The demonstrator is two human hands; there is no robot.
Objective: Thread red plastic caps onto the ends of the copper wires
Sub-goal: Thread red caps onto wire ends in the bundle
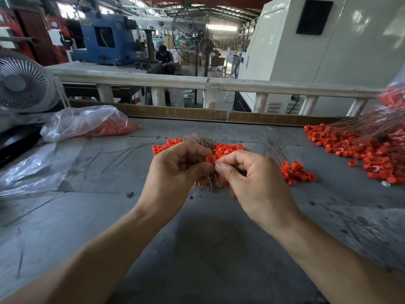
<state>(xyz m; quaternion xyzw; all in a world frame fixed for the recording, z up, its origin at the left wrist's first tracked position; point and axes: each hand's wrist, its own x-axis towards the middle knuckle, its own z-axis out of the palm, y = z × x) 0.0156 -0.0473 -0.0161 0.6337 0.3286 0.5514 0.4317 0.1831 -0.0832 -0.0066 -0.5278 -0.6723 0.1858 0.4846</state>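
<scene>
A small round red plastic cap [210, 159] sits pinched at the fingertips of the left hand [178, 170], above the grey worktable [197, 238]. That hand also grips a bundle of thin copper wires [200, 140], its long axis running away from the person, ends fanning beyond and below the fist. The right hand [247, 178] pinches thumb to forefinger beside the cap; the wire there is too fine to make out. No writing is legible

Bare table [197, 249] before cap piles [228, 148]
</scene>
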